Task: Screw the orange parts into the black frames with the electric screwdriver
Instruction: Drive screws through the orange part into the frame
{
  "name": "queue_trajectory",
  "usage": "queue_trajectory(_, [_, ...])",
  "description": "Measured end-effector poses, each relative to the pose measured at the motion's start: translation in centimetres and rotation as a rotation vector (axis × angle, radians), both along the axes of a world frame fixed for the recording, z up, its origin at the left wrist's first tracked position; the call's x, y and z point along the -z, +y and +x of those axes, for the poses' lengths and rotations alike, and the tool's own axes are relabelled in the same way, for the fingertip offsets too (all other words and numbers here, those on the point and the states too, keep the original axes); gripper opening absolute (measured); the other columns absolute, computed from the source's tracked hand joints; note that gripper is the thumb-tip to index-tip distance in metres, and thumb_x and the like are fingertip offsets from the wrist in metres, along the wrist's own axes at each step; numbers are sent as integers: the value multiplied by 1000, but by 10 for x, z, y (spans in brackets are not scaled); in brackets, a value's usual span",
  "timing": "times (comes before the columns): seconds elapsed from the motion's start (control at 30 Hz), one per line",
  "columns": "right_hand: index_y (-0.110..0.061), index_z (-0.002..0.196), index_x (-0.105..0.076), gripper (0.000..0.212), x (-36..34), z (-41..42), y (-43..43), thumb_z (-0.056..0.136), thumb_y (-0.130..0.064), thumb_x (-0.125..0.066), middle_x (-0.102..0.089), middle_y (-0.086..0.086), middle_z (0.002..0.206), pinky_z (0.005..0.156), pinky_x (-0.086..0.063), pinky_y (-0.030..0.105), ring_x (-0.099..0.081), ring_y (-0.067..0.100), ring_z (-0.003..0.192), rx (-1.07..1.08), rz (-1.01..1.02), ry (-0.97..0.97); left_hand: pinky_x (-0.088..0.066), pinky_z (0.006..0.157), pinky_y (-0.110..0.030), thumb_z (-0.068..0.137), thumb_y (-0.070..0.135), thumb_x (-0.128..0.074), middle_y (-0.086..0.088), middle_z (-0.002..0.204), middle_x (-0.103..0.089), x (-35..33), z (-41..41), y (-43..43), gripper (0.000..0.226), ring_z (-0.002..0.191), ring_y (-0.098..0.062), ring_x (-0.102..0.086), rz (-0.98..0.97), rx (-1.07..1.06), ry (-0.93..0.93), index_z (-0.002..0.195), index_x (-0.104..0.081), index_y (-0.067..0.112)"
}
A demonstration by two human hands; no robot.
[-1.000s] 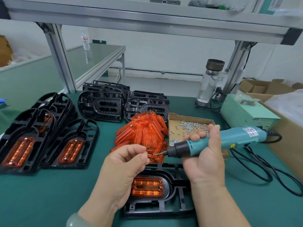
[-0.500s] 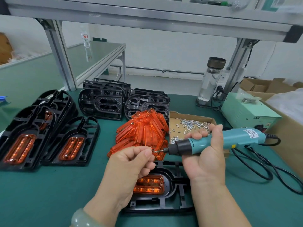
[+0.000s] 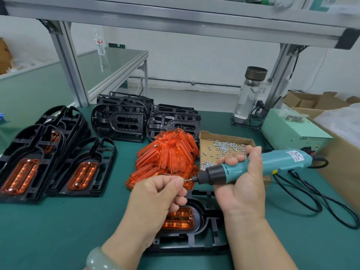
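Observed: right hand (image 3: 241, 184) grips electric screwdriver (image 3: 272, 164), long axis level, bit tip (image 3: 188, 179) pointing left, pinched by left hand (image 3: 155, 195); black frame (image 3: 206, 240) with seated orange part (image 3: 179, 219) lies flat directly beneath both, near side

Four orange parts (image 3: 179, 219) sit fitted in black frames on the counter (image 3: 58, 227): one in the near frame (image 3: 200, 217), three in the frames at left (image 3: 103, 172). Two stacks of empty frames (image 3: 120, 121) stand behind one heap of loose orange pieces (image 3: 171, 156), too many to count. One cardboard tray (image 3: 224, 135) holds dozens of screws (image 3: 226, 147). One electric screwdriver (image 3: 282, 162), one power box (image 3: 288, 131) and one glass bottle (image 3: 249, 98) are also in view.
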State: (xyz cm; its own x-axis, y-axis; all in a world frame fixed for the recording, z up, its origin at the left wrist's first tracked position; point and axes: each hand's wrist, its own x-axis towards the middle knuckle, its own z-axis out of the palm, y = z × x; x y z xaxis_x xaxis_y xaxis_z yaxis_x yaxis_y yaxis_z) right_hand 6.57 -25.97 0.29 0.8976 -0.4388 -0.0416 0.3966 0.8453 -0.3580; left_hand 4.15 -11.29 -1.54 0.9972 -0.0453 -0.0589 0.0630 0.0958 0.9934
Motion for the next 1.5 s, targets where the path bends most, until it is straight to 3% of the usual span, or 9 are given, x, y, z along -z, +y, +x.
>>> queue_trajectory(0.2, [-26,52,-67,31,-1,-1,3,82,-36,-65,-49,-11,59,59,-52,21,-48,4,46,0,-21,-21,-46,47,-15,87,18,-63,-5,62,-69,-1,0,1,23,51,-7,-60,77,-5,-49,66,-73,21])
queue_trajectory(0.33, [-24,74,-61,14,-1,-3,4,79,-35,-66,-48,-10,61,61,-53,22,-47,4,47,-10,-36,-64,-44,45,-14,86,20,-64,-4,57,-67,-4,-2,4,25,45,-3,-56,140,14,-111,62,-71,20])
queue_trajectory(0.43, [-26,61,-68,20,0,-3,3,79,-36,-66,-48,-11,60,61,-52,21,-47,4,47,-9,-44,-66,-44,45,-13,85,19,-65,-3,57,-67,-4,-2,4,24,44,-2,-56,165,-6,-155,62,-70,18])
queue_trajectory(0.6, [-25,89,-56,21,-1,-3,0,77,-39,-65,-47,-11,62,61,-51,20,-46,4,48,8,-35,-38,-47,50,-12,81,11,-69,-1,66,-72,-4,-2,6,9,55,-3,-64,147,23,-143,83,-74,19])
queue_trajectory(0.7, [-24,93,-53,25,-1,-2,-4,76,-39,-65,-48,-11,61,62,-51,21,-47,5,47,32,-37,-20,-48,54,-12,77,10,-73,0,75,-74,-2,-1,10,22,66,-8,-69,118,53,-131,95,-71,23])
queue_trajectory(0.9, [-24,90,-55,23,0,-3,-3,76,-39,-66,-48,-11,61,61,-52,21,-47,5,47,15,-41,-28,-47,49,-14,82,9,-69,-1,68,-72,-1,0,10,15,59,-7,-67,170,28,-175,76,-75,21])
queue_trajectory(1.13, [-26,92,-53,20,1,-5,-7,82,-42,-61,-46,-12,61,59,-50,21,-45,4,47,-13,-82,-34,-49,58,-11,76,12,-74,5,71,-72,-5,-2,11,16,62,-7,-67,261,69,-246,76,-75,29])
queue_trajectory(1.33, [-24,93,-53,27,-3,-3,-21,75,-42,-64,-46,-11,61,59,-45,22,-44,5,48,29,-153,32,-47,71,-9,76,23,-74,25,79,-69,-5,4,35,18,78,4,-64,605,126,-325,74,-73,40])
queue_trajectory(1.5, [-22,87,-53,27,-5,-3,-28,72,-40,-66,-46,-10,58,53,-44,18,-43,5,45,29,-230,86,-45,75,-18,77,37,-72,19,80,-60,-3,0,32,8,81,2,-55,961,308,-446,85,-72,40])
